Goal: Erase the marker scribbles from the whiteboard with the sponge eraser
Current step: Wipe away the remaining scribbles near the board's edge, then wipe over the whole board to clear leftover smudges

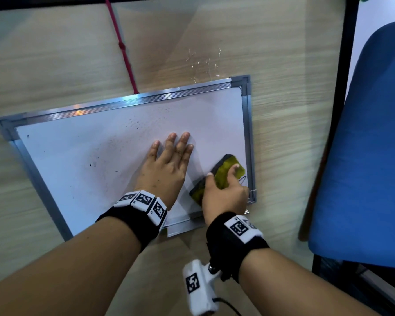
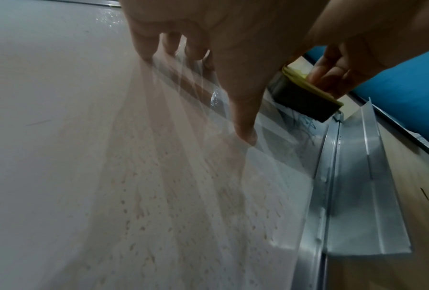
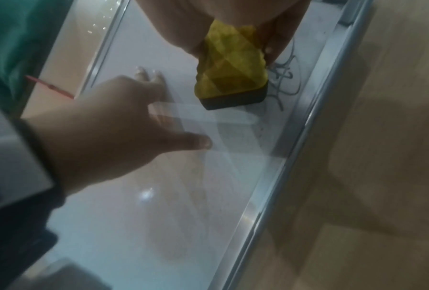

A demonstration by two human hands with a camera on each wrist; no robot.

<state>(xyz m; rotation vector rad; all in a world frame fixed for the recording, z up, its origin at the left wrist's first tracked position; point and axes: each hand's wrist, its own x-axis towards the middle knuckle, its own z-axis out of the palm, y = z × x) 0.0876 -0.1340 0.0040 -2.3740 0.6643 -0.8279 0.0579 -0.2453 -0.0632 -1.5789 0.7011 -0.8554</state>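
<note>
A metal-framed whiteboard (image 1: 82, 147) lies flat on the wooden table. My left hand (image 1: 167, 165) presses flat on its middle, fingers straight and spread (image 2: 243, 125). My right hand (image 1: 224, 192) grips the sponge eraser (image 1: 226, 172), yellow on top with a dark felt base (image 3: 230, 78), near the board's right edge. Dark marker scribbles (image 3: 285, 78) show just beside the eraser by the frame (image 1: 243, 179). Faint ink specks (image 1: 94, 164) dot the left half of the board.
A red cord (image 1: 123, 49) runs from the table's far edge to the board's top frame. A blue chair (image 1: 369, 156) stands right of the table's black edge. A metal tray (image 2: 367, 186) runs along the board's near edge. Wet drops (image 1: 203, 62) glint beyond the board.
</note>
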